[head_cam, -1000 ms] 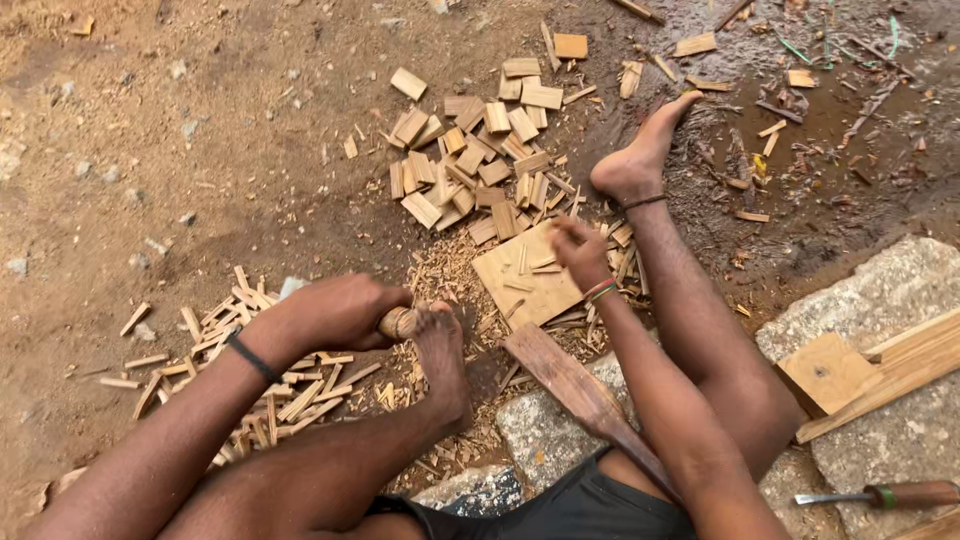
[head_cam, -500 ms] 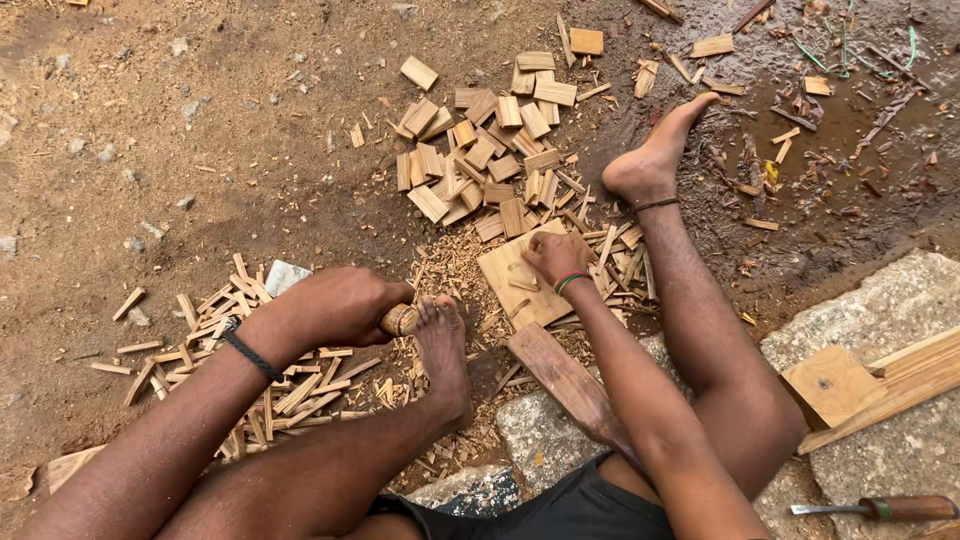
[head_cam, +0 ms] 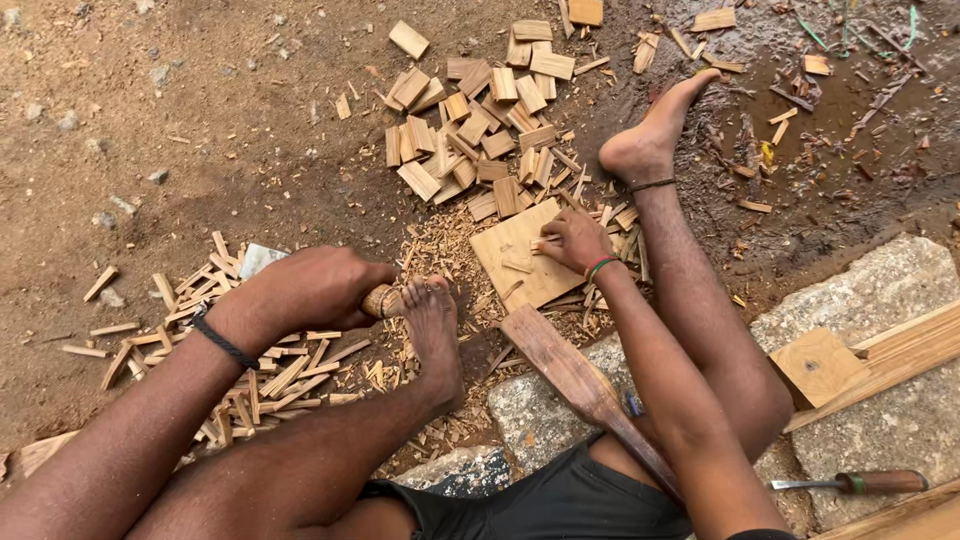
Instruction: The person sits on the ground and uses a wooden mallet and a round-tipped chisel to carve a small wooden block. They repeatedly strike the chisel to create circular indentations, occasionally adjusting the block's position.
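Gripping a short round wooden handle (head_cam: 383,300), left hand (head_cam: 310,290) closed around it in a full fist, only the ribbed handle end visible beyond the knuckles; rest of the tool hidden under the hand. Handle end touching the toes of the left foot (head_cam: 432,330), planted on the dirt ground (head_cam: 180,110). Black band (head_cam: 224,340) worn on the left wrist.

Right hand (head_cam: 572,240) resting on a flat wooden board (head_cam: 520,255), fingers curled and pinched around a thin wood sliver (head_cam: 545,242) at the board's far edge. How firmly pinched: cannot tell. Green and red thread band (head_cam: 600,267) on the right wrist.

Board lying flat on the ground between the two legs, among chips and shavings. Beyond the board, a heap of small rectangular wood blocks (head_cam: 480,130). Left of the left hand, a spread of thin split wood sticks (head_cam: 250,370). Right foot (head_cam: 655,130) stretched out past the block heap, dark anklet at the ankle.

Long flat wooden bat (head_cam: 585,390) lying slantwise from near the board toward the lap, passing beneath the right forearm. Grey stone slabs (head_cam: 880,300) at lower right, carrying a square wood piece (head_cam: 818,365) and a plank (head_cam: 900,350). Chisel with brown handle (head_cam: 850,483) lying on the stone, well apart from both hands.
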